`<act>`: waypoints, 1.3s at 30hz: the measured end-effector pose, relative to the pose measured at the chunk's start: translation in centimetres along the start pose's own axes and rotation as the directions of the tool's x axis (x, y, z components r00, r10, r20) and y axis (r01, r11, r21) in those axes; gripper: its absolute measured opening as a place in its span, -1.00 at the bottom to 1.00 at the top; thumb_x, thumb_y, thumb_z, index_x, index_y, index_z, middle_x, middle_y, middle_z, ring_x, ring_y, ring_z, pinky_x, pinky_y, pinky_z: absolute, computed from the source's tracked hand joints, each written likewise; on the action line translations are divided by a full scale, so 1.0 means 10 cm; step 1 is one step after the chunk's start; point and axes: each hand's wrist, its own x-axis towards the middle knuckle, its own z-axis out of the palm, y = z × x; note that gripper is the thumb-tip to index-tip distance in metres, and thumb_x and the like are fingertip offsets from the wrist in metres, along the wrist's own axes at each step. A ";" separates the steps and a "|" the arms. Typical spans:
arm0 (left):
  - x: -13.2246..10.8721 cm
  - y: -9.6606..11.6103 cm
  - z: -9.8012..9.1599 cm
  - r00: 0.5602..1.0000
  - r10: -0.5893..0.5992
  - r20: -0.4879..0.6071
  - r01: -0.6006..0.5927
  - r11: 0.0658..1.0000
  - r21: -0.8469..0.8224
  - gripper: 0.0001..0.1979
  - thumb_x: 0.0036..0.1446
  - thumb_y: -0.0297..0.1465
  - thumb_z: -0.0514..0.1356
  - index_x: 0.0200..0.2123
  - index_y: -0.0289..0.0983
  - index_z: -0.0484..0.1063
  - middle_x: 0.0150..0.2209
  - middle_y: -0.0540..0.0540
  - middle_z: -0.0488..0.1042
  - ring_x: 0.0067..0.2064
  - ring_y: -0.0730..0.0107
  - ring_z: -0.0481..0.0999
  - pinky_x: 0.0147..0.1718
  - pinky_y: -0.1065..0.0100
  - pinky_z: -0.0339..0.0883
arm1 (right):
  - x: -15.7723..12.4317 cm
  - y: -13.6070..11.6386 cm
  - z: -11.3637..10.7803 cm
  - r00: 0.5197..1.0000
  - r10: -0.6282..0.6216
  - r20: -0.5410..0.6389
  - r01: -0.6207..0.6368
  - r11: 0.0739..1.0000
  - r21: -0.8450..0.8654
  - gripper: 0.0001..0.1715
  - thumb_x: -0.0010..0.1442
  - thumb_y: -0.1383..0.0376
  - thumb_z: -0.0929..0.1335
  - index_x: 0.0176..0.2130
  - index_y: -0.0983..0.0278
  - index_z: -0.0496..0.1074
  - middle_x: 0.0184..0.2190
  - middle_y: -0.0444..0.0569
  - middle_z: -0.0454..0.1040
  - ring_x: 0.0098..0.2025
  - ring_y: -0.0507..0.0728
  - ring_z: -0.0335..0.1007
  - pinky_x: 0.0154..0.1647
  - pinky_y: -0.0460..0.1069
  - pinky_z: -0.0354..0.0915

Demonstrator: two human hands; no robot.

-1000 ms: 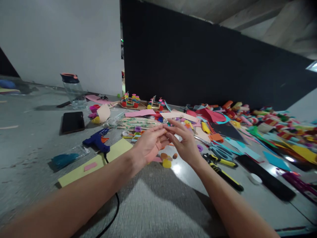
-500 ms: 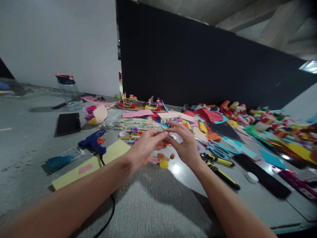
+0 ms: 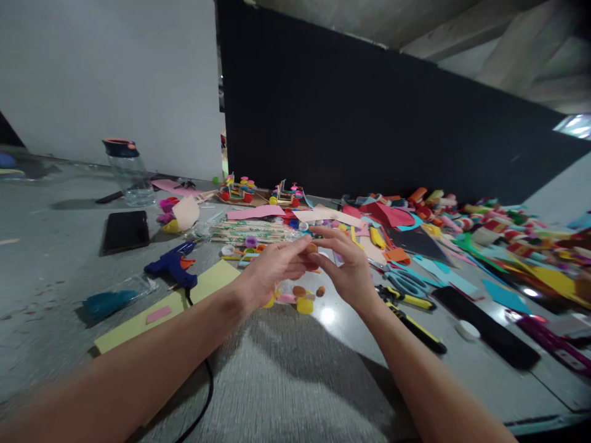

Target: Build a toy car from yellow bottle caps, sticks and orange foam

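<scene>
Over the middle of the table my two hands meet at their fingertips. My left hand (image 3: 281, 267) is closed, its thumb and fingers pressed on a small brown disc (image 3: 312, 248). Curved round from the other side, my right hand (image 3: 346, 267) has its thumb and fingertips at the same disc. My fingers cover part of it. Just below the hands lies a small piece with a yellow cap (image 3: 305, 304), a brown round bit (image 3: 299, 290) and a pink strip (image 3: 286, 298). Another brown round bit (image 3: 320, 291) lies beside it.
A blue glue gun (image 3: 172, 266) with a black cord lies left, near a phone (image 3: 126, 231) and a water bottle (image 3: 129, 172). Right of my hands are scissors (image 3: 406, 283) and yellow-black pliers (image 3: 415, 326). Bundled sticks (image 3: 253, 231) and coloured paper lie behind.
My fingers have shifted slightly, and the brown disc between the fingertips now shows more clearly. Both hands stay in nearly the same place.
</scene>
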 end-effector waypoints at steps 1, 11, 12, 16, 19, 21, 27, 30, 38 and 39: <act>0.01 0.00 0.00 1.000 0.014 0.003 -0.014 1.000 0.009 -0.70 0.14 -0.10 0.35 -0.29 -0.22 0.65 -0.27 -0.19 0.66 -0.23 0.19 0.62 -0.17 0.22 0.42 | 0.00 0.00 0.00 1.000 0.003 0.000 -0.003 1.000 0.005 -0.83 0.29 0.31 0.43 -0.11 0.07 0.56 0.09 -0.03 0.52 0.13 0.20 0.45 0.20 0.26 0.34; 0.03 0.01 -0.05 0.985 0.171 0.032 -0.174 0.962 0.210 -0.81 0.17 -0.26 0.32 -0.39 -0.24 0.64 -0.38 -0.13 0.62 -0.31 0.25 0.58 -0.23 0.26 0.40 | 0.01 0.03 -0.03 0.993 0.078 0.090 -0.094 0.978 0.184 -0.83 0.29 0.23 0.44 -0.09 0.08 0.59 0.09 -0.05 0.54 0.17 0.19 0.43 0.23 0.22 0.32; 0.03 0.02 -0.06 0.982 0.184 0.036 -0.187 0.951 0.245 -0.81 0.16 -0.25 0.32 -0.40 -0.24 0.65 -0.40 -0.13 0.62 -0.32 0.24 0.57 -0.24 0.26 0.40 | 0.01 0.04 -0.03 0.991 0.099 0.092 -0.116 0.972 0.206 -0.86 0.30 0.22 0.44 -0.12 0.09 0.60 0.07 -0.05 0.55 0.15 0.19 0.44 0.22 0.22 0.34; 0.03 0.08 -0.07 0.971 0.236 0.033 -0.230 0.891 0.391 -0.75 0.21 -0.23 0.27 -0.38 -0.23 0.67 -0.42 -0.12 0.62 -0.31 0.19 0.59 -0.24 0.26 0.38 | 0.02 0.10 -0.02 0.978 0.179 0.110 -0.204 0.933 0.296 -0.85 0.29 0.15 0.45 -0.19 0.13 0.61 0.00 -0.02 0.57 0.07 0.18 0.50 0.10 0.16 0.44; 0.02 0.11 -0.08 0.951 0.308 0.009 -0.272 0.825 0.495 -0.75 0.24 -0.23 0.24 -0.33 -0.22 0.67 -0.34 -0.12 0.64 -0.25 0.18 0.59 -0.22 0.27 0.37 | 0.03 0.13 -0.01 0.966 0.228 0.118 -0.255 0.903 0.346 -0.81 0.24 0.10 0.48 -0.24 0.16 0.61 -0.09 -0.01 0.60 -0.04 0.17 0.55 -0.04 0.10 0.50; 0.01 0.12 -0.07 0.937 0.349 0.011 -0.297 0.781 0.550 -0.80 0.21 -0.26 0.27 -0.31 -0.22 0.66 -0.28 -0.12 0.65 -0.22 0.19 0.59 -0.22 0.29 0.37 | 0.04 0.15 -0.01 0.958 0.262 0.121 -0.288 0.888 0.359 -0.78 0.19 0.08 0.50 -0.28 0.18 0.60 -0.21 -0.03 0.61 -0.15 0.14 0.56 -0.13 0.06 0.50; -0.02 0.14 -0.07 0.923 0.378 0.074 -0.334 0.690 0.642 -0.85 0.18 -0.30 0.30 -0.32 -0.24 0.64 -0.31 -0.05 0.65 -0.29 0.27 0.60 -0.31 0.34 0.39 | 0.05 0.13 -0.03 0.938 0.330 0.110 -0.347 0.869 0.354 -0.78 0.15 0.11 0.52 -0.36 0.21 0.62 -0.35 -0.06 0.58 -0.28 0.10 0.48 -0.22 0.02 0.41; -0.02 0.14 -0.08 0.919 0.382 0.096 -0.344 0.659 0.669 -0.86 0.19 -0.33 0.30 -0.31 -0.25 0.64 -0.34 -0.04 0.65 -0.31 0.31 0.59 -0.32 0.35 0.38 | 0.04 0.10 -0.03 0.936 0.337 0.103 -0.351 0.868 0.352 -0.85 0.14 0.16 0.52 -0.38 0.18 0.64 -0.37 -0.08 0.56 -0.29 0.09 0.45 -0.21 0.02 0.37; 0.00 0.17 -0.10 0.899 0.420 0.125 -0.370 0.576 0.729 -0.84 0.22 -0.35 0.26 -0.33 -0.23 0.64 -0.30 -0.04 0.67 -0.22 0.28 0.60 -0.19 0.29 0.34 | 0.04 0.16 -0.05 0.884 0.397 0.245 -0.466 0.778 0.421 -0.62 0.13 0.12 0.53 -0.04 0.13 0.62 -0.22 -0.04 0.65 -0.22 0.13 0.55 -0.13 0.09 0.47; -0.01 0.18 -0.10 0.898 0.420 0.129 -0.371 0.568 0.734 -0.84 0.22 -0.36 0.25 -0.33 -0.24 0.64 -0.29 -0.04 0.67 -0.22 0.28 0.60 -0.19 0.29 0.34 | 0.04 0.17 -0.06 0.874 0.400 0.277 -0.485 0.759 0.434 -0.58 0.13 0.10 0.54 -0.02 0.14 0.61 -0.22 -0.04 0.65 -0.23 0.13 0.56 -0.13 0.09 0.48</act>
